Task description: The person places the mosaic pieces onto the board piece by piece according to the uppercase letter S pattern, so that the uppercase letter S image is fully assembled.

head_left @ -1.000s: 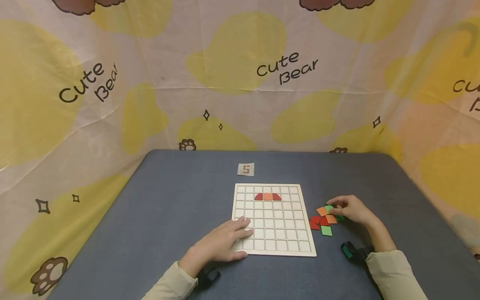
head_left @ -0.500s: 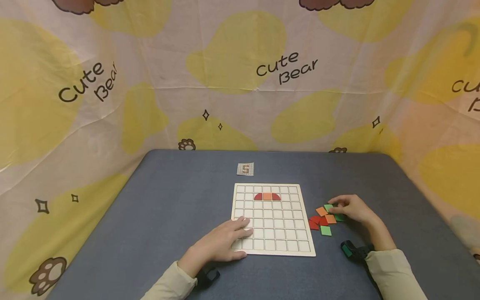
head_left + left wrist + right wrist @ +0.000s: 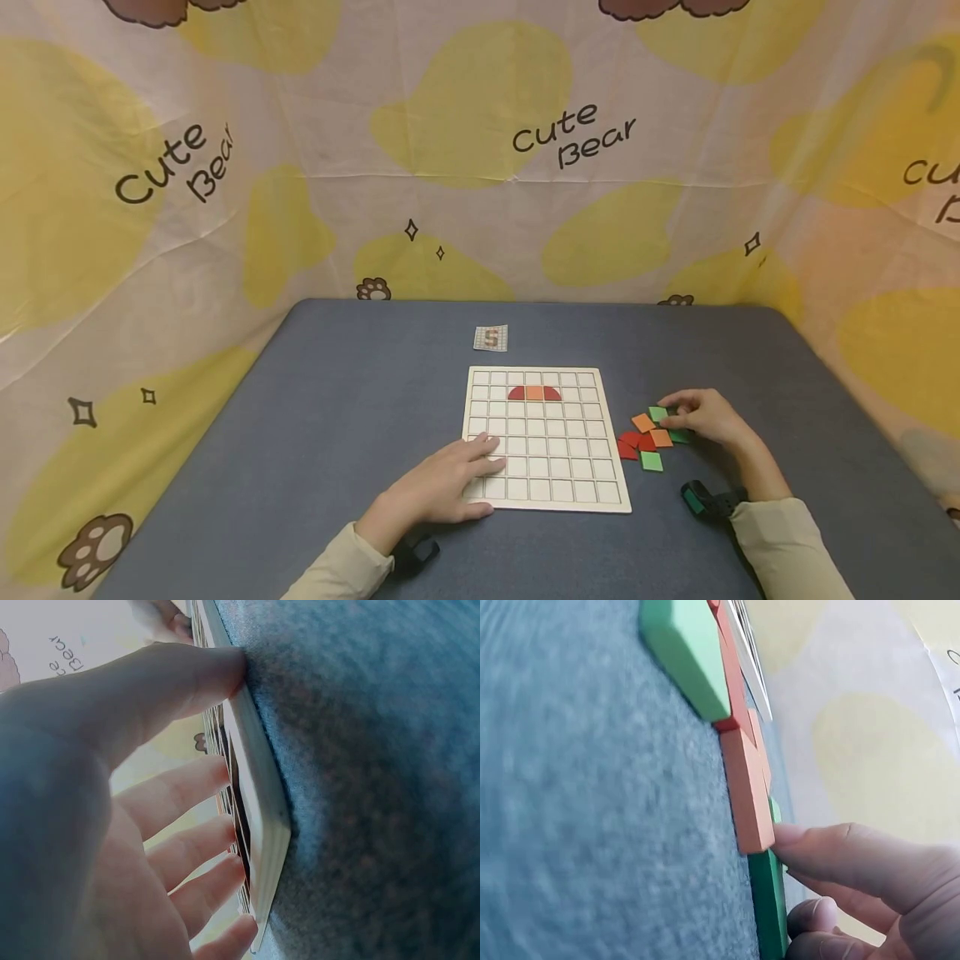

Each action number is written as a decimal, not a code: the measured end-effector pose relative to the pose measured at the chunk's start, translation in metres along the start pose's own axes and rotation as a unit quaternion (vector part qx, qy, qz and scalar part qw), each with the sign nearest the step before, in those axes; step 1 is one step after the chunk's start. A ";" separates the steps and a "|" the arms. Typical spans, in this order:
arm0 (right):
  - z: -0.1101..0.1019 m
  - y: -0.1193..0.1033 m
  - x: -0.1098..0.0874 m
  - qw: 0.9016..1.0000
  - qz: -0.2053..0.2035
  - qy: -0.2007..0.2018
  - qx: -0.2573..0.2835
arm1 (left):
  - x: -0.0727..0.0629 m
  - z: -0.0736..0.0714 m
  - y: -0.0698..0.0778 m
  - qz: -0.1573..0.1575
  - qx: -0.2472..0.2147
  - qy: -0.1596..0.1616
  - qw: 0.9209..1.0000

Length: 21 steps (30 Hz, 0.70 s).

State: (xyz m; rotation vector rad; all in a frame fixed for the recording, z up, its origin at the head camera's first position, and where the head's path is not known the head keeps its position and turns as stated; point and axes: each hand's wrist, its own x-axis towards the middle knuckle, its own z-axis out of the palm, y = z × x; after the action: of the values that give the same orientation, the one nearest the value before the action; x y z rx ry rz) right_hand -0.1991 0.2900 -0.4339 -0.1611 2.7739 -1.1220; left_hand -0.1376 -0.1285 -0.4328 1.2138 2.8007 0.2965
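A pale cloth backdrop (image 3: 315,108) printed with yellow blotches and "Cute Bear" stands behind a blue-grey table (image 3: 360,375). In the head view, a white grid board (image 3: 562,450) lies flat on it, a small picture card (image 3: 491,338) beyond. The left hand (image 3: 446,479) rests on the board's left near corner, fingers spread. The colored tiles lie beside the board's right edge, red ones (image 3: 647,442) nearest it; the right hand (image 3: 708,419) has thumb and index finger at the far light green tile (image 3: 657,413). Whether they pinch it, I cannot tell.

The left wrist view shows the board as a thin slab with the thumb at its edge. It looks stiff and probably light enough to slide, so steadying it by a corner seems sound.

In the right wrist view the tiles are small, rigid blocks, likely light and hardly fragile. Their smooth faces could slip, and the orange tile (image 3: 748,791) crowds the dark green tile (image 3: 769,904). The side edges look thick enough for a thumb-and-finger hold across opposite sides, best on the free ones.
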 end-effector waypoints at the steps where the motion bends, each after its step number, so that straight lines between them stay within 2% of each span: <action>1: 0.000 0.000 0.000 1.000 -0.002 0.002 -0.001 | 0.000 0.000 0.000 -0.001 0.000 0.000 1.000; 9: 0.001 -0.003 0.000 1.000 0.005 0.010 -0.011 | -0.001 -0.001 0.003 -0.001 -0.007 0.002 1.000; 21: 0.002 -0.001 0.000 1.000 -0.008 0.019 -0.015 | -0.001 -0.001 0.002 -0.004 -0.003 0.000 1.000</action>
State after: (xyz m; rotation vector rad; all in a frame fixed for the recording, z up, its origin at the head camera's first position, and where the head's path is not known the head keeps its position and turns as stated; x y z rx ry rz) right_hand -0.1993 0.2879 -0.4343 -0.1661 2.8287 -1.0997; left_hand -0.1357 -0.1276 -0.4318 1.2002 2.8026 0.3047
